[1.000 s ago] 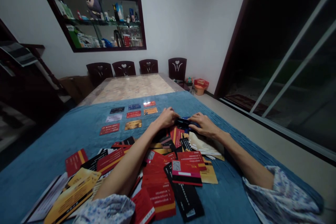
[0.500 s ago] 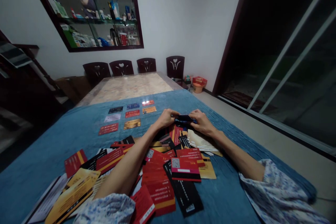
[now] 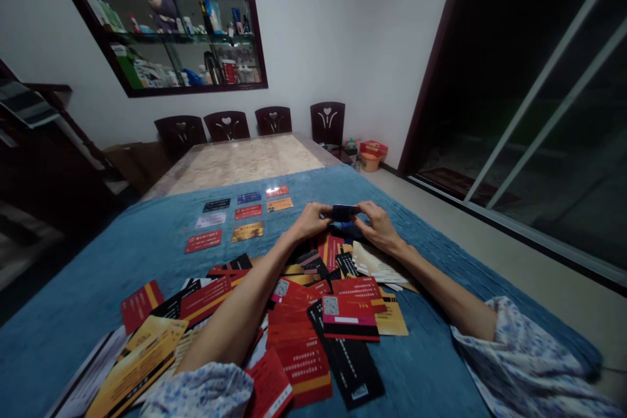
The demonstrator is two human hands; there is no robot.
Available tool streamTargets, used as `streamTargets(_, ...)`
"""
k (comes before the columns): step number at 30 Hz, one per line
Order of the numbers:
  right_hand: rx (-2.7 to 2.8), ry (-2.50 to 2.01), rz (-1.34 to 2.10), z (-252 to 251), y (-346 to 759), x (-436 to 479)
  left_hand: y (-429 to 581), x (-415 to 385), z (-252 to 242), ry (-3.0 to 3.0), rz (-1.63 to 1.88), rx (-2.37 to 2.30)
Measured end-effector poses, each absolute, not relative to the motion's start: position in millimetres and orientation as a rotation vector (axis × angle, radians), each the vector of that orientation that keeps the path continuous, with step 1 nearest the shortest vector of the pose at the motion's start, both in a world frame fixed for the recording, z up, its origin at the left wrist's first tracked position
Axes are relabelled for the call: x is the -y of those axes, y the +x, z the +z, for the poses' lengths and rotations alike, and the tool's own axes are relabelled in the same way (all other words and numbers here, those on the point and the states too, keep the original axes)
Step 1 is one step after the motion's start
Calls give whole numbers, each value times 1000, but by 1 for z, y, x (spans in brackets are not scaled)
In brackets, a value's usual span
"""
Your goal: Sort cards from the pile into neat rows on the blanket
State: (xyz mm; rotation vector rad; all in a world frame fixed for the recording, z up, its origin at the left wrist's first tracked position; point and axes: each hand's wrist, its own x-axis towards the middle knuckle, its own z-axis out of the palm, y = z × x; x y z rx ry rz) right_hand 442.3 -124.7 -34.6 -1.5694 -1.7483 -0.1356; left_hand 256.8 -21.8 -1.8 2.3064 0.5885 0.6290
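A small dark card (image 3: 343,211) is pinched between my two hands, just above the far end of the card pile. My left hand (image 3: 312,220) grips its left end with the fingers closed. On the opposite end, my right hand (image 3: 376,225) closes its thumb and fingers on the card. Beneath them a dark blue card (image 3: 351,230) shows in part. Red, black and gold cards lie heaped below my forearms, among them a red card with a QR code (image 3: 349,317) and a long black card (image 3: 349,366). My left forearm hides part of the heap.
Several cards lie in rows at the left, including a gold card (image 3: 247,231) and an orange card (image 3: 279,204). A blue cloth (image 3: 161,241) covers the near table; its marble top (image 3: 255,155) shows beyond. Chairs (image 3: 327,124) stand at the far side.
The dark card between my hands has been raised slightly and tilted so more of its face shows. My right hand's fingers have shifted a little on it.
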Motion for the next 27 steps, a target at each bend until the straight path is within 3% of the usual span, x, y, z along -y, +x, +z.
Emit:
streamTargets(12,1785,-1712,-377,-24,441,133,257,23,3,2336,722,-571)
streamTargets(27,1901,-1676,-366,-22,439,135,259,19,-7,2541,774,-562)
